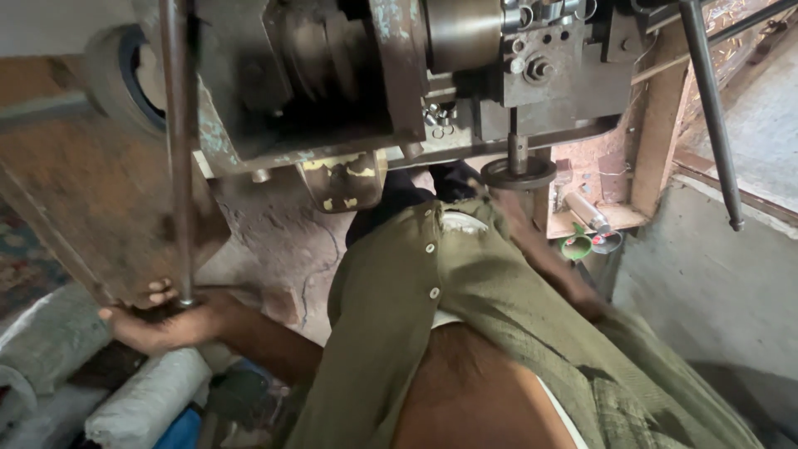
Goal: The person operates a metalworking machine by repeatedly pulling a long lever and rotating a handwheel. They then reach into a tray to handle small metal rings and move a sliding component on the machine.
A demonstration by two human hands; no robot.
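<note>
- The right hand (509, 209) is blurring near the small round handwheel (519, 172), so its fingers and grip are not showing clearly.
- The green shirt (465, 333) is covering most of the right forearm.
- The left hand (158, 320) is hiding its palm under the rusty metal plate (100, 191); only some fingertips are showing around the thin rod (179, 150).
- The top edge is cutting off the machine (399, 75) and both rods.
- The pale rolls (141, 399) are running out past the bottom-left corner.
- The bits on the wooden shelf (594, 220) are staying too small to tell.
</note>
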